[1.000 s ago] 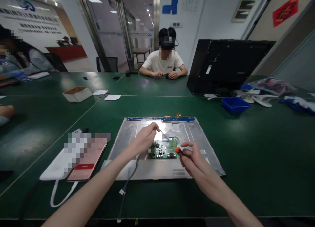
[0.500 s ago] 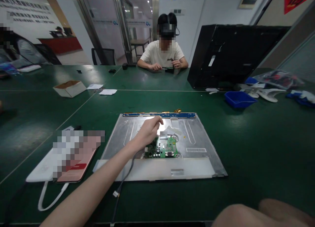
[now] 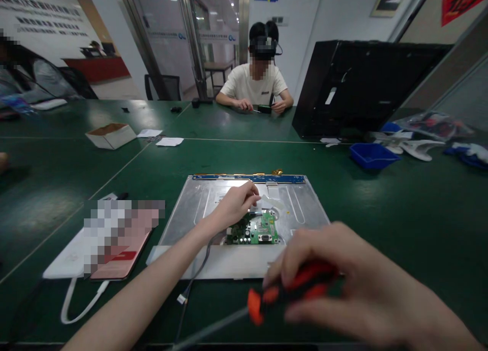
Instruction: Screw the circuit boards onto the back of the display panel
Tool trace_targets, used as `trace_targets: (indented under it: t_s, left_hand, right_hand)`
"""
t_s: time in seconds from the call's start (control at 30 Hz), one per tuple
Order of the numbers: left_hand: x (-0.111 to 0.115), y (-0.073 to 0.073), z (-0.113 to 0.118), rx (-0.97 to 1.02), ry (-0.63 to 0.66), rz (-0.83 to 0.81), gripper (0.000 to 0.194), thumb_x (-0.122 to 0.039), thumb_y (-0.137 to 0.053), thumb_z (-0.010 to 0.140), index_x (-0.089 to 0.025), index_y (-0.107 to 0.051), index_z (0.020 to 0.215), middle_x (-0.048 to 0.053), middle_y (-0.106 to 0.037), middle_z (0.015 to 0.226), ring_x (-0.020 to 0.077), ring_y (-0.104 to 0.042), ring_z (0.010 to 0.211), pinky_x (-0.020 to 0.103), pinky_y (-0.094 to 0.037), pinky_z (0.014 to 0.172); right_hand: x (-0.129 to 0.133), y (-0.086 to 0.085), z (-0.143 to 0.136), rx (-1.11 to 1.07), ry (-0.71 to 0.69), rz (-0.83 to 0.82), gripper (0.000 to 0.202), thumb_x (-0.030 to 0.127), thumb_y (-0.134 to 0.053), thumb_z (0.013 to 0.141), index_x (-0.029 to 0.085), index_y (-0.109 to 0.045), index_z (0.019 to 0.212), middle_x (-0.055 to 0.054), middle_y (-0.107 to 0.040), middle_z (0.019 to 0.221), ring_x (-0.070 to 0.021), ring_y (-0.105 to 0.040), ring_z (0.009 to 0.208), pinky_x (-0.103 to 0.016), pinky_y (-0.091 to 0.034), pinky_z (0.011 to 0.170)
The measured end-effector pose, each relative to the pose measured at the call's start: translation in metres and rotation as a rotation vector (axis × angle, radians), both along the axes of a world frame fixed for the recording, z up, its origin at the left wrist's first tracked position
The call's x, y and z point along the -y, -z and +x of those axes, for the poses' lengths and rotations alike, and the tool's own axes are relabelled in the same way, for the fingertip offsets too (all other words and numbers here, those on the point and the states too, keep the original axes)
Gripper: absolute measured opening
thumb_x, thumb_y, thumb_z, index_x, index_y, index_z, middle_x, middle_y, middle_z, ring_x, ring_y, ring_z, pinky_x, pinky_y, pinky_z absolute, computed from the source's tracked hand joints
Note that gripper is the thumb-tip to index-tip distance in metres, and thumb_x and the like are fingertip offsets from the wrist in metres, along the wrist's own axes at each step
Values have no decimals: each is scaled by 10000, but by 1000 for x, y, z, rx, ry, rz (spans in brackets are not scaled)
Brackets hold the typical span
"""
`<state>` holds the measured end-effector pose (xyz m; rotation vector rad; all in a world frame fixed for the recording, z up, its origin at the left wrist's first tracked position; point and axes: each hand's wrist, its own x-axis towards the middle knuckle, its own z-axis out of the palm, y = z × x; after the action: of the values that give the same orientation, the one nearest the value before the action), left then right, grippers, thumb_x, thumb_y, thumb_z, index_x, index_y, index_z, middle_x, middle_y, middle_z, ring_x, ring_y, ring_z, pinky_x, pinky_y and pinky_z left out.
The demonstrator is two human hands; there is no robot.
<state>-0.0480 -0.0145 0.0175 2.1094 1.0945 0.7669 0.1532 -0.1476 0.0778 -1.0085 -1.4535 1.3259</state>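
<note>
A flat metal display panel [image 3: 183,224] lies on the green table, with a green circuit board [image 3: 263,226] on its near middle part. My left hand [image 3: 240,203] is over the panel just beyond the board, thumb and fingers closed together. Beside its fingertips is a pale, see-through strip [image 3: 272,202]; I cannot make out what the fingers hold. Close to the camera, my right hand [image 3: 343,275] is closed around the red and black handle of a screwdriver [image 3: 255,305], its metal shaft pointing down and left. A dark cable [image 3: 202,264] runs from the panel over its near edge.
A phone [image 3: 125,254] and a white device with a white cable lie at the left. Further back are an open white box [image 3: 110,136], papers [image 3: 170,141], a blue tray [image 3: 373,155] and a large black screen [image 3: 366,87]. Across the table sits a co-worker [image 3: 259,84] holding small things.
My right hand has come up from the lower right edge, now showing the screwdriver in it. My left hand has shifted slightly, its fingers drawn closer together beside the strip.
</note>
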Motion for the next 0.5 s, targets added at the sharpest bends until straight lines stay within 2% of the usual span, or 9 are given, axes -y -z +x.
trace_targets:
  t_s: [0.07,0.13,0.2,0.27,0.33,0.5]
  left_hand:
    - [0,2,1,-14,20,13,60,-214,-528,879,-168,-522,839,-11,-613,654,135,-565,603,233,-381,587]
    - [-2,3,3,-60,36,48,102,-231,-551,871,-165,-536,795,-12,-603,643,128,-539,587,227,-351,564]
    - [-4,5,6,-120,49,96,158,-267,-566,867,-163,-553,750,-14,-584,629,122,-505,571,226,-313,544]
    - [-7,6,9,-159,65,143,218,-322,-567,870,-162,-568,722,-18,-561,610,118,-474,555,230,-290,533]
    - [-10,6,14,-169,110,171,249,-339,-548,879,-161,-584,709,-14,-556,604,116,-465,549,235,-291,534]
    - [-16,2,26,-130,268,154,166,-177,-495,869,-158,-645,801,40,-663,758,141,-566,672,237,-382,616]
  right_hand:
    - [-45,-4,7,167,-172,40,227,269,-820,580,214,-705,767,-26,-674,775,-145,-599,597,-277,-506,516]
    - [-81,6,18,102,-20,14,217,324,-786,630,194,-689,773,-4,-641,669,-76,-483,425,-212,-397,371]
    - [-103,25,28,-5,145,-84,291,455,-720,688,173,-650,704,6,-578,539,-67,-426,367,-194,-312,307]
    - [-112,44,37,-97,247,-159,386,557,-663,711,179,-604,670,44,-471,428,-53,-347,314,-183,-203,269]
    - [-115,57,43,-125,274,-172,406,588,-641,719,192,-566,681,66,-421,398,-45,-295,295,-181,-156,267]
    - [-123,67,58,-185,328,-168,395,580,-656,711,206,-531,730,70,-452,467,-37,-304,330,-174,-181,296]
